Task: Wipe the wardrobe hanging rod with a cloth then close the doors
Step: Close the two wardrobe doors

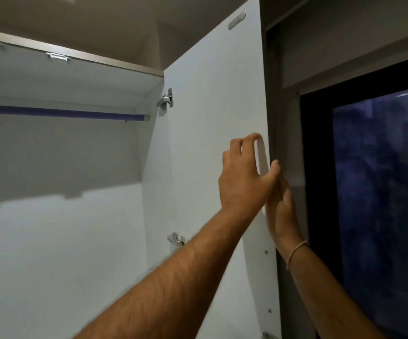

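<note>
The wardrobe stands open. Its purple hanging rod [63, 113] runs across the upper left, under the top shelf. The white right door [205, 118] is swung out with its inner face toward me. My left hand [244, 177] is on that face at the free edge, fingers arched and the thumb hooked at the edge. My right hand [283, 211], with a thin band on the wrist, reaches behind the same edge just below. Its fingers are hidden by the door. No cloth is in view.
Two metal hinges [166, 100] [176, 239] hold the door to the wardrobe side. A grey wall strip and a dark window [379, 192] lie right of the door edge. The wardrobe's white back wall [63, 241] fills the left.
</note>
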Motion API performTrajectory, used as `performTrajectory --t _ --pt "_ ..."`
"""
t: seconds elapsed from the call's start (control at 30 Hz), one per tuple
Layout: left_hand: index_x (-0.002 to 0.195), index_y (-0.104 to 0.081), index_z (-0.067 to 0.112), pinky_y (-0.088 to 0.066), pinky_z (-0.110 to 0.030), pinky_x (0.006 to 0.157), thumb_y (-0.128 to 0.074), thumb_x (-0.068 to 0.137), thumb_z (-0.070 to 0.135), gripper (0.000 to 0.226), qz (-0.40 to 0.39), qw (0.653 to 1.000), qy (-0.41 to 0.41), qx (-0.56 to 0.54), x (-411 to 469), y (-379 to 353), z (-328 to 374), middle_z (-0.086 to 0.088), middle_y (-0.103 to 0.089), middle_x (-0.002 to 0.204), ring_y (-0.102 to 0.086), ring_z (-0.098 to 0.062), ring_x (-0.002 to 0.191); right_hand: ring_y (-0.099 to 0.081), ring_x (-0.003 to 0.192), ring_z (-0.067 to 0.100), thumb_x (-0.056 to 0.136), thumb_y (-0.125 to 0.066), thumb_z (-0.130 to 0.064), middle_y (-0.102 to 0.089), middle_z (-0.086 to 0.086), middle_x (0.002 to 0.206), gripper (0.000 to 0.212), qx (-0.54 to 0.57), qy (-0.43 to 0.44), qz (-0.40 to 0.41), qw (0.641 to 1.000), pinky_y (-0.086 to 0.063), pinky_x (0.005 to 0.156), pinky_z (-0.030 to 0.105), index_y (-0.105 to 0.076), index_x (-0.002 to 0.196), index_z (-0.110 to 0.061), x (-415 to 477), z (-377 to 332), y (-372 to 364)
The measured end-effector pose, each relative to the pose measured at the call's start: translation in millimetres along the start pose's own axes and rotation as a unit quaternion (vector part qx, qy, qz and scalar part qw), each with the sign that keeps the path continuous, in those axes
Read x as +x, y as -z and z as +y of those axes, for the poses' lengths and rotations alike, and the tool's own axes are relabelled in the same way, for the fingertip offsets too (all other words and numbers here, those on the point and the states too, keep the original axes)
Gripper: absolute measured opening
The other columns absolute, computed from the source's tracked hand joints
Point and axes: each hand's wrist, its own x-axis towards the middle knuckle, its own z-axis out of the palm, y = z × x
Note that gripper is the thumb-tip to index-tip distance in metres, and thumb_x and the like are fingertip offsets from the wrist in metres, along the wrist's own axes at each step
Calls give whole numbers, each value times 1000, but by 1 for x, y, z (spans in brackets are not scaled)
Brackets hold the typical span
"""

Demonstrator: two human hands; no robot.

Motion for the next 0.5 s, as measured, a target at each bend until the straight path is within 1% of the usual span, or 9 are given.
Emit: performTrajectory --t 0.03,0.07,0.17,0.2,0.27,0.33,0.4,0.43,0.5 --pt "149 -47 37 -45 -17 86 -72 92 59 66 8 1000 5 3 0 0 2 9 -52 149 -55 -14 128 -46 155 28 117 -23 -41 -50 9 164 55 36 -19 -16 999 -36 130 52 -39 165 -17 1 0 0" --pt "148 -47 36 -46 -17 86 -73 91 59 66 15 1000 9 6 -1 0 3 8 -52 148 -56 -15 127 -46 156 26 114 -24 -48 -50 7 165 60 39 -28 -25 999 -35 131 53 -39 165 -19 2 -2 0" --pt "149 -48 35 -50 -20 87 -74 91 60 69 33 999 14 17 -4 3 5 7 -53 148 -57 -15 126 -49 154 26 92 -34 -67 -53 7 163 86 8 -27 -29 999 -39 128 55 -42 164 -20 -7 -10 -3" --pt "149 -47 35 -49 -20 86 -73 91 60 69 37 999 13 19 -5 7 5 7 -53 148 -57 -15 126 -50 153 25 88 -35 -68 -54 6 162 89 3 -21 -27 999 -40 128 55 -42 164 -21 -12 -12 -4" --pt "149 -48 33 -49 -20 83 -73 91 60 68 49 999 7 21 -9 18 6 7 -54 145 -57 -13 122 -52 152 20 91 -37 -67 -56 1 161 84 -9 5 -30 1000 -43 126 53 -42 164 -25 -22 -11 -10" --pt "145 -49 31 -54 -21 80 -74 92 56 64 65 998 -2 13 -14 35 5 6 -56 138 -58 -11 115 -54 149 13 105 -41 -59 -59 -5 158 65 -23 38 -36 998 -47 124 48 -43 163 -28 -32 -7 -19" --pt "139 -52 29 -59 -25 77 -76 92 51 58 91 996 -4 -8 -19 56 3 6 -58 129 -62 -11 108 -57 146 9 115 -42 -37 -62 -6 155 48 -6 65 -56 996 -51 121 41 -45 162 -27 -43 -1 -28" --pt "136 -55 28 -61 -26 76 -77 92 49 54 106 994 1 -24 -23 67 1 7 -60 126 -64 -11 105 -57 145 7 115 -42 -29 -62 -8 154 47 -5 76 -70 995 -51 120 36 -45 162 -27 -50 2 -35" --pt "130 -61 27 -63 -27 79 -81 91 46 48 128 990 18 -63 -30 89 -7 9 -66 122 -67 -7 103 -54 144 -5 113 -42 -22 -62 -25 151 51 -20 97 -97 990 -50 115 19 -42 163 -31 -65 4 -53"
